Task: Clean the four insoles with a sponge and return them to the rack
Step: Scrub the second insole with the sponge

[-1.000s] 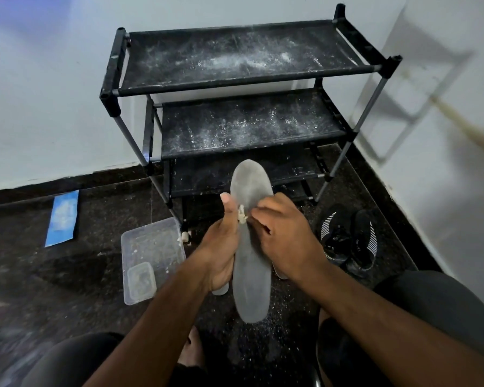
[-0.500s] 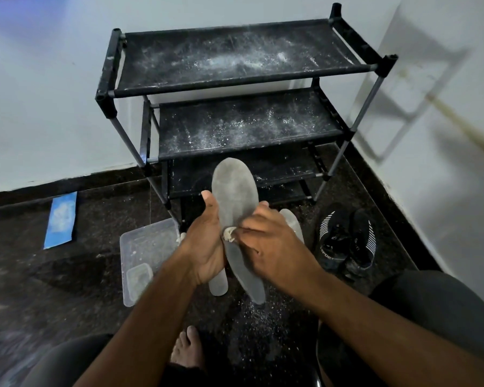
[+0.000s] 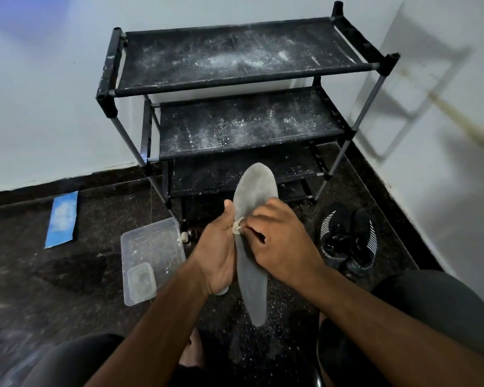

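Observation:
A grey insole (image 3: 256,191) stands nearly upright in front of me, toe end up. My left hand (image 3: 217,252) grips its left edge around the middle, thumb up along the edge. My right hand (image 3: 280,241) pinches a small pale sponge (image 3: 237,226) against the insole's face. A second, lighter insole (image 3: 222,291) peeks out from under my left hand. The black shoe rack (image 3: 235,79) stands behind, its shelves dusted with white powder and bare of insoles.
A clear plastic tub (image 3: 151,247) with a small container (image 3: 141,279) inside sits on the dark floor at left. A blue cloth (image 3: 62,219) lies further left. Black shoes (image 3: 347,236) rest at right by the white wall. White powder speckles the floor below the insole.
The insole has swung back from a leftward tilt to nearly upright. My right hand has shifted with the sponge across its face. Both grips are unchanged.

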